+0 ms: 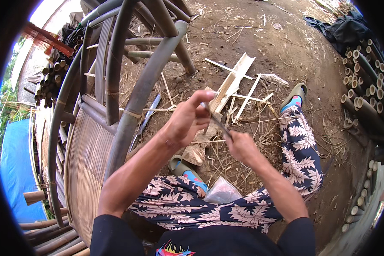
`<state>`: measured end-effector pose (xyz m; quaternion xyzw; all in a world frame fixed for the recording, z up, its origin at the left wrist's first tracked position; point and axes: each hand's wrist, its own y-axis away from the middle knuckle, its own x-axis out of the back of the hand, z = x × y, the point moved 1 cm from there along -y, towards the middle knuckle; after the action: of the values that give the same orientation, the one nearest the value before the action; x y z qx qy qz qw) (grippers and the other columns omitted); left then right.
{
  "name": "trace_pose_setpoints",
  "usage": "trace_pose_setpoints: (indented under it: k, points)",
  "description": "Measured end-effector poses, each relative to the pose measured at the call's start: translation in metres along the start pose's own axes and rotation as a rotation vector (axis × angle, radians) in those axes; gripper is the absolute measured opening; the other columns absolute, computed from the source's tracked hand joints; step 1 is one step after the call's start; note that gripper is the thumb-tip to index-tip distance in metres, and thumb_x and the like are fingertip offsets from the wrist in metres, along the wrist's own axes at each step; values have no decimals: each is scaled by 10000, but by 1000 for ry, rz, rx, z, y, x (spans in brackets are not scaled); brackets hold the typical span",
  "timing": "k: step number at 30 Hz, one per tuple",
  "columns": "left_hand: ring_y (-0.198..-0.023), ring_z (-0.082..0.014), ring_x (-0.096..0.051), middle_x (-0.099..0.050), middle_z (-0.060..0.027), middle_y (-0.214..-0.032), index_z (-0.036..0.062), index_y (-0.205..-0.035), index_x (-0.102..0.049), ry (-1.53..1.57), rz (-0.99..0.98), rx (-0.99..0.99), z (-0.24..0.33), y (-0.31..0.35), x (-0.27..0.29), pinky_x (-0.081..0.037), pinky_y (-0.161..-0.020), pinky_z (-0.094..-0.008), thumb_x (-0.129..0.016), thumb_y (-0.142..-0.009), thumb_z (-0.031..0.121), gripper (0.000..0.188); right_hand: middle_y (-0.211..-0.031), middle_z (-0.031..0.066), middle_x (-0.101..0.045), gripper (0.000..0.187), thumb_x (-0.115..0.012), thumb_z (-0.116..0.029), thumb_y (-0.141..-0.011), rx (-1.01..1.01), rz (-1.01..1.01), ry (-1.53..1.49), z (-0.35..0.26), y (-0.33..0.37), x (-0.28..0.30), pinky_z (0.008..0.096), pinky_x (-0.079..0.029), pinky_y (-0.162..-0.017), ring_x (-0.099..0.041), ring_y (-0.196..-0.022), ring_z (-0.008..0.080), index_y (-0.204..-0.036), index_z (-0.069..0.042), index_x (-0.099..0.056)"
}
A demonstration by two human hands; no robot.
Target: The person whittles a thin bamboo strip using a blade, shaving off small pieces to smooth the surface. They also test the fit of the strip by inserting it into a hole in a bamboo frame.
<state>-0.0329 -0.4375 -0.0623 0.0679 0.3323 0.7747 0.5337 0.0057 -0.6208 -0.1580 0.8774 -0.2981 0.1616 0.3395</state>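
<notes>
My right hand (242,148) is closed round the lower end of a narrow dark knife (218,123), its blade slanting up and left. My left hand (187,119) is raised at the blade's far end, fingers curled; whatever sits between them is too small to make out. Below both hands lies a pale wood block (195,154) on the ground between my feet. Just beyond it are split bamboo pieces (239,77) and thin bamboo strips (248,98).
A bamboo chair (130,102) with a slatted seat stands close on my left. Beside it a blue-handled tool (151,109) lies on the dirt. A clear plastic bag (222,192) rests between my legs. Stacked bamboo poles (365,91) line the right side; a blue tarp (18,166) is far left.
</notes>
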Motion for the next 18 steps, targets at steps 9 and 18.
trace_pose_setpoints:
  k: [9,18]
  points:
    - [-1213,-317,-573,-640,-206,-1204,-62,-1248,-583,-301,23,-9,-10,72,74,-340,-1111,-439,-577,-836,614,792,-756,269,-653,271,-524,-255,-971,136,141,162,106,-40,-117,566,-512,-677,-635,-726,491,-919,-3,-611]
    - [-603,-148,-431,-403,-10,-620,113,-766,-436,-100,50,-1027,-47,44,59,-428,-770,-364,-257,-1068,443,482,-795,253,-668,323,-508,-322,-985,135,148,190,72,-43,-113,543,-516,-658,-658,-745,447,-914,-27,-620]
